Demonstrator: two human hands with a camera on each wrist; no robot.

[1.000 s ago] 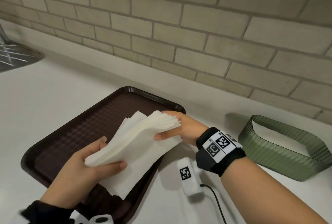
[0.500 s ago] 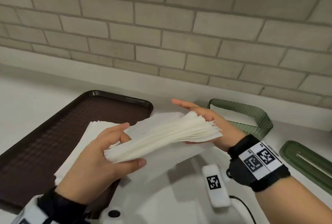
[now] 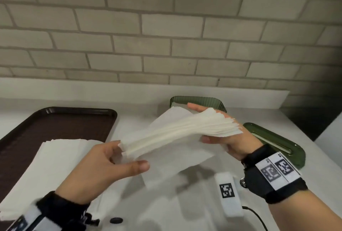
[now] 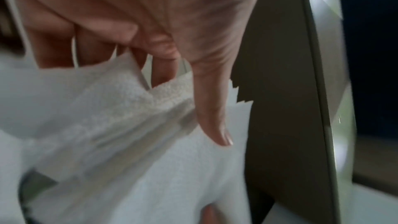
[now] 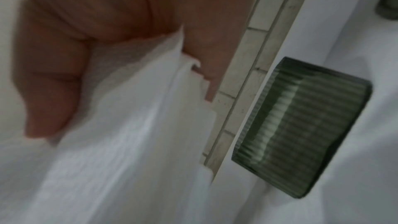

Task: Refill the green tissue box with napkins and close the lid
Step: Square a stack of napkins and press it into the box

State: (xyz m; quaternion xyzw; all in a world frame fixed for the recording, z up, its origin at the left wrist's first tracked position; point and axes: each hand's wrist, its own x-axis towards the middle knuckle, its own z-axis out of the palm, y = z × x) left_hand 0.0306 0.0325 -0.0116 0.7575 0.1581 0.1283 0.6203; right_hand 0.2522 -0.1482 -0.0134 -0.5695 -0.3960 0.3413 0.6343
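A thick stack of white napkins (image 3: 177,130) hangs in the air between both hands, fanned at its right end. My left hand (image 3: 103,167) pinches the stack's left end (image 4: 112,108) between thumb and fingers. My right hand (image 3: 222,134) grips the right end (image 5: 137,111), thumb below and fingers above. The ribbed green tissue box (image 3: 201,101) stands open-topped against the wall, just behind my right hand, and shows beside that hand in the right wrist view (image 5: 301,125). Its green lid (image 3: 277,141) lies flat on the counter to the right, partly hidden by my right wrist.
A dark brown tray (image 3: 55,125) lies on the white counter (image 3: 144,116) at the left, with more white napkins (image 3: 46,166) spread over its near corner. A white tagged device (image 3: 229,193) with a black cable sits near the front edge. A brick wall (image 3: 166,36) backs the counter.
Both hands have lifted the napkin stack off the tray and carried it right, so it now hangs just in front of the green box. The view has swung right; the lid now shows.
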